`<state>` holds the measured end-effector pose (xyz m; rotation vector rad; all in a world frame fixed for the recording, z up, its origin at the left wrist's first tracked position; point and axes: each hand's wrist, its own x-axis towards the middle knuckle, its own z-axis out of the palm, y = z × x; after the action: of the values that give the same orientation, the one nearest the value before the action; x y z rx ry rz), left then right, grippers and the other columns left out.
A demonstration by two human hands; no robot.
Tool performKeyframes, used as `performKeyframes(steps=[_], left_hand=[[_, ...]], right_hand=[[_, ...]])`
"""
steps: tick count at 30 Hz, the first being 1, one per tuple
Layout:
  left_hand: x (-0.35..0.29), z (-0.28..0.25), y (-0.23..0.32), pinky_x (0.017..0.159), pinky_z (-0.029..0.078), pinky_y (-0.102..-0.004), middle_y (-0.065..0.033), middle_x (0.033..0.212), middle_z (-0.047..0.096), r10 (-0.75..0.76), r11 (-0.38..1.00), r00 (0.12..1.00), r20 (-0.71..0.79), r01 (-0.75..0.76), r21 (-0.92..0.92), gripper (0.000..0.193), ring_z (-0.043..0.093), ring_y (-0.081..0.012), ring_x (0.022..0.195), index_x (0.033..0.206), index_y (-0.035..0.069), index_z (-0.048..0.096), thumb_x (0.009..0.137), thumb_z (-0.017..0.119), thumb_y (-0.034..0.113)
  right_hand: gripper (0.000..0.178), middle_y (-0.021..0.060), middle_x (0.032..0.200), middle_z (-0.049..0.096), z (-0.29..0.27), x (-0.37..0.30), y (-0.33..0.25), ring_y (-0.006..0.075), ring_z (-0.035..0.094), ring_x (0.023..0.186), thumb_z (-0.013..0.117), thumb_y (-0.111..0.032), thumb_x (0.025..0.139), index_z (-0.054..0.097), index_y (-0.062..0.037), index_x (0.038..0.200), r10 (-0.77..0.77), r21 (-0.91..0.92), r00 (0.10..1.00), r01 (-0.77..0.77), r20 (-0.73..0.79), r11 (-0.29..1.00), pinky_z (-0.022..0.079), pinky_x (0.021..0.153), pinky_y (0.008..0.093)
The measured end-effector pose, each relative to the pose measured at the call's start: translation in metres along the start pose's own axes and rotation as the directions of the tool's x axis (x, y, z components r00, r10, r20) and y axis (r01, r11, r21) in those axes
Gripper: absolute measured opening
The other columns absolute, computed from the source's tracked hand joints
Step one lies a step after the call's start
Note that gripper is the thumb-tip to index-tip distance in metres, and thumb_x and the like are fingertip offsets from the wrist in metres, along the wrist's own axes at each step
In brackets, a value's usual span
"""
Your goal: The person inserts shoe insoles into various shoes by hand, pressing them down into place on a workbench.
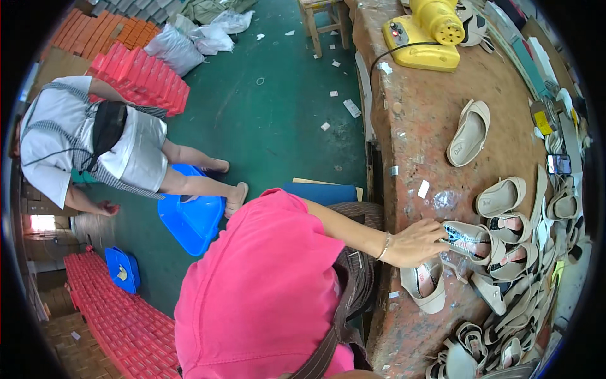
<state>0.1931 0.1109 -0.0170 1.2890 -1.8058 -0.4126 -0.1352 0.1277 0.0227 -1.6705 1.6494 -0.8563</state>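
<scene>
My left hand [413,243] reaches over the workbench from a pink sleeve [252,265], a bracelet at its wrist. Its fingers are bent and closed on the near end of a beige flat shoe [470,247] with a dark patterned lining and a pinkish insole. Whether that shoe is lifted cannot be seen. Just below the hand lies another beige shoe [424,287], its upper edge close under the wrist. Several similar beige shoes [502,196] sit beyond the fingers. My right hand is out of the picture.
The stained workbench [404,158] carries a lone beige shoe [469,134], a yellow machine [423,47] and a crowded row of shoes along its far edge. A wooden stool [322,19] stands beside it. Behind are a co-worker [101,139], a blue basket [189,221] and stacked red boxes [120,316].
</scene>
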Motion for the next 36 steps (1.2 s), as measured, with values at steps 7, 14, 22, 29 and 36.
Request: performKeyframes(steps=[7, 14, 22, 29, 36], left_hand=[[-0.041, -0.017, -0.026, 0.117, 0.023, -0.067, -0.0094, 0.145, 0.051, 0.314, 0.944, 0.882, 0.353, -0.33, -0.015, 0.023, 0.034, -0.036, 0.147, 0.097, 0.02, 0.075, 0.075, 0.076, 0.02], [0.0, -0.04, -0.053, 0.116, 0.034, -0.0542, -0.0119, 0.14, 0.06, 0.288, 0.944, 0.888, 0.359, -0.202, -0.26, 0.031, 0.044, -0.0405, 0.14, 0.093, 0.017, 0.081, 0.065, 0.077, 0.003], [-0.009, -0.051, -0.05, 0.071, 0.059, -0.0282, -0.0119, 0.121, 0.052, -0.284, 0.885, 0.884, 0.37, 0.39, -0.255, 0.062, 0.063, -0.0189, 0.098, 0.134, 0.001, 0.062, 0.077, 0.086, 0.006], [0.003, -0.048, -0.059, 0.068, 0.063, -0.0229, -0.008, 0.114, 0.05, -0.356, 0.807, 0.81, 0.466, 0.517, -0.283, 0.06, 0.065, -0.0112, 0.088, 0.133, -0.003, 0.061, 0.078, 0.085, 0.001], [0.004, -0.037, -0.068, 0.056, 0.053, -0.0219, -0.0046, 0.098, 0.059, -0.352, 0.833, 0.853, 0.386, 0.473, -0.286, 0.033, 0.063, -0.0069, 0.072, 0.111, -0.005, 0.068, 0.082, 0.083, 0.002]], right_hand=[[0.066, 0.0151, 0.146, 0.054, -0.024, -0.025, -0.042, 0.0228, 0.053, 0.13, 0.044, -0.047, 0.103, 0.048, 0.0007, 0.148, 0.149, 0.008, 0.979, -0.149, -0.142, 0.989, 0.04, 0.109, 0.0368], [0.06, 0.0204, 0.139, 0.058, 0.014, -0.06, -0.086, 0.0384, 0.055, 0.123, 0.044, -0.039, 0.104, 0.048, 0.0006, 0.149, -0.049, -0.474, 0.986, -0.033, -0.159, 0.88, 0.038, 0.11, 0.0439], [0.039, 0.0092, 0.12, 0.066, 0.116, -0.036, -0.1, 0.0297, 0.06, 0.108, 0.08, -0.01, 0.073, 0.076, -0.0116, 0.112, -0.279, -0.374, 0.96, 0.258, -0.002, 0.891, 0.044, 0.094, 0.0451], [0.03, 0.011, 0.113, 0.069, 0.183, -0.011, -0.089, 0.0288, 0.063, 0.104, 0.079, -0.006, 0.072, 0.079, -0.0078, 0.102, -0.176, -0.084, 0.983, 0.171, -0.055, 0.982, 0.049, 0.091, 0.0414], [0.03, 0.0139, 0.115, 0.067, 0.199, -0.004, -0.088, 0.0312, 0.062, 0.103, 0.075, -0.001, 0.073, 0.078, -0.0028, 0.102, -0.158, -0.067, 0.986, 0.154, -0.057, 0.986, 0.052, 0.089, 0.0424]])
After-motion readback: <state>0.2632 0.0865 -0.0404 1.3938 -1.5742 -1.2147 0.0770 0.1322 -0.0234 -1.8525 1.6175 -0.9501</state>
